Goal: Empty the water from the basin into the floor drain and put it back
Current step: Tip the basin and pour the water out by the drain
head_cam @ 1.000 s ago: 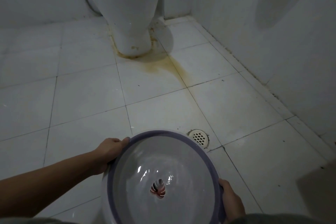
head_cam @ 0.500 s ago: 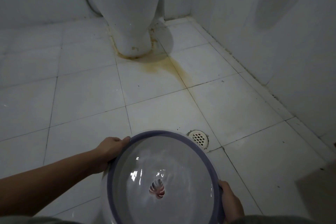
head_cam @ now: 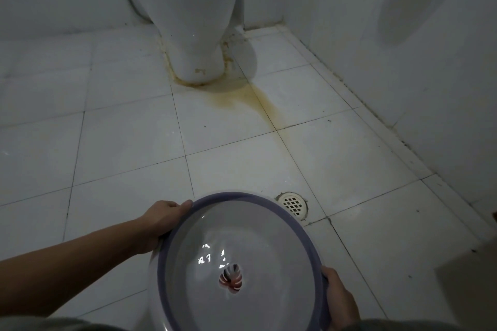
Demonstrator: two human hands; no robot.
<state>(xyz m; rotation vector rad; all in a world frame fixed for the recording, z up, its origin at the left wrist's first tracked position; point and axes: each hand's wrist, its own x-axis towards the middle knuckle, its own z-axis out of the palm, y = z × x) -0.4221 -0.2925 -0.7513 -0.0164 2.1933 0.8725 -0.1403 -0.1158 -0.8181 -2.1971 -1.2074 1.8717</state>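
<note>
Basin (head_cam: 242,263) with water held level just short of floor drain (head_cam: 292,203); left hand (head_cam: 161,220), right hand (head_cam: 340,301) gripping rim. Pre-pour; next: tip far edge over drain.

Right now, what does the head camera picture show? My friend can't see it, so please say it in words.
Two bare hands, left hand and right hand, hold a round white plastic basin with a purple rim, with water in it, above a white tiled floor. A round grated floor drain sits just past the rim, and a white toilet stands farther back by the wall.
</note>
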